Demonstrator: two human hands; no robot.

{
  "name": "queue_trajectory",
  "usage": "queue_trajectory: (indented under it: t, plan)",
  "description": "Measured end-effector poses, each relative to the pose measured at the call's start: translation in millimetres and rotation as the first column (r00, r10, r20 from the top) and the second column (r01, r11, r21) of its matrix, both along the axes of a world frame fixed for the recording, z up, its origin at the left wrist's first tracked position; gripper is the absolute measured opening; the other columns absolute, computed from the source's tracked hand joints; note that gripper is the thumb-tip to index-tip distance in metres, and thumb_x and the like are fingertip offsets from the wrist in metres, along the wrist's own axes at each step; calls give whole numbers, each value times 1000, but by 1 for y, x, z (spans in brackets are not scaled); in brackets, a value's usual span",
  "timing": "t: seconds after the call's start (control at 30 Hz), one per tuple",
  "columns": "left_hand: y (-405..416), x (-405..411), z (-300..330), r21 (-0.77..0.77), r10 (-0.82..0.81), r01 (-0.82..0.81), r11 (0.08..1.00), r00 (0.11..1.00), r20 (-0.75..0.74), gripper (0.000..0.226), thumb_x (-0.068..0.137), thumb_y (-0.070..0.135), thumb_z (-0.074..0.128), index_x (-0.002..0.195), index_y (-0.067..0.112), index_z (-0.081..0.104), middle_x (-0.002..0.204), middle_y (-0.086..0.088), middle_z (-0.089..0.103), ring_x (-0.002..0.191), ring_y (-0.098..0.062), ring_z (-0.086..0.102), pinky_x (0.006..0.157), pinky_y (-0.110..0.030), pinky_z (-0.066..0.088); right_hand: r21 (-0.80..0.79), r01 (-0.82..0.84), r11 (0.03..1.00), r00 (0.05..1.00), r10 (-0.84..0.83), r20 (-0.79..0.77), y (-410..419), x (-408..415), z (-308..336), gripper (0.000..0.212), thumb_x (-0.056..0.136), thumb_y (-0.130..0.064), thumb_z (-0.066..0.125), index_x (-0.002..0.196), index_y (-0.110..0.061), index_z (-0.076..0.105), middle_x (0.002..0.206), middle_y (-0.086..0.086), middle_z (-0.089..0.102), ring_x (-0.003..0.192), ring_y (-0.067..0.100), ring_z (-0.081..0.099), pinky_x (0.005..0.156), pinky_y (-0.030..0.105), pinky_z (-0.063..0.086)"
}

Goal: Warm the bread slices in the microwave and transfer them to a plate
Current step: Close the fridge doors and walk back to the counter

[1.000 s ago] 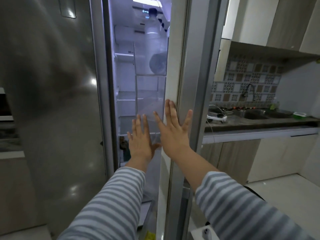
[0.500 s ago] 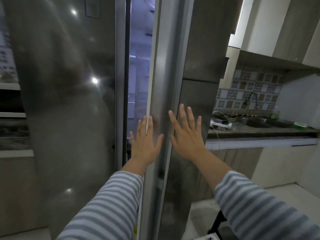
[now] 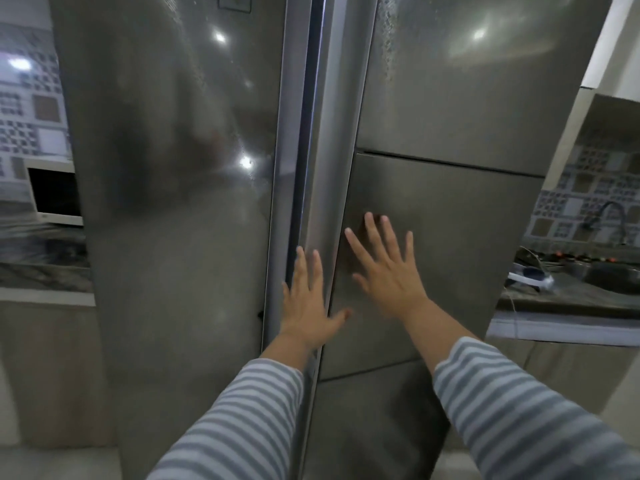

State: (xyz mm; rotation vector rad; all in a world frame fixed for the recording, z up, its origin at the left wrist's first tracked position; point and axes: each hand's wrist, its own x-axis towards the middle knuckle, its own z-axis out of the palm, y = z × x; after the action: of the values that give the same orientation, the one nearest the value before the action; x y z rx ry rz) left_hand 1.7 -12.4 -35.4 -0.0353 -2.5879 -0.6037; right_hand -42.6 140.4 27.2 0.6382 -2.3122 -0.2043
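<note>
We are pressing both palms flat, fingers spread and grasping nothing: our left hand (image 3: 306,306) is lying over the inner edge of the fridge's right door (image 3: 446,220), along the seam with the left door (image 3: 180,202), and our right hand (image 3: 384,271) is lying just beside it on the door's middle panel. Only a thin dark line is showing along that seam, so we are judging the door to be nearly or fully home; whatever the fridge is holding is hidden.

The bread slices are not showing anywhere, nor is a plate. We are expecting them to be light, soft and easily torn, best lifted by the crust edges or from beneath. The microwave (image 3: 55,197) is sitting on the counter past the fridge's left edge, its dark window giving nothing away. A sink (image 3: 613,280) is lying past the right edge.
</note>
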Motion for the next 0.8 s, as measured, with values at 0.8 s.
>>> queue_trajectory:
  t: [0.8]
  plan:
    - [3, -108, -47, -315, 278, -255, 914, 960, 29, 108, 85, 31, 63, 148, 9, -22, 153, -8, -36, 143, -23, -27, 114, -59, -8, 76, -18, 997, 1000, 18, 10, -27, -122, -40, 98, 87, -48, 59, 152, -27, -11, 159, 13, -18, 144, 39, -17, 108, 70, -2]
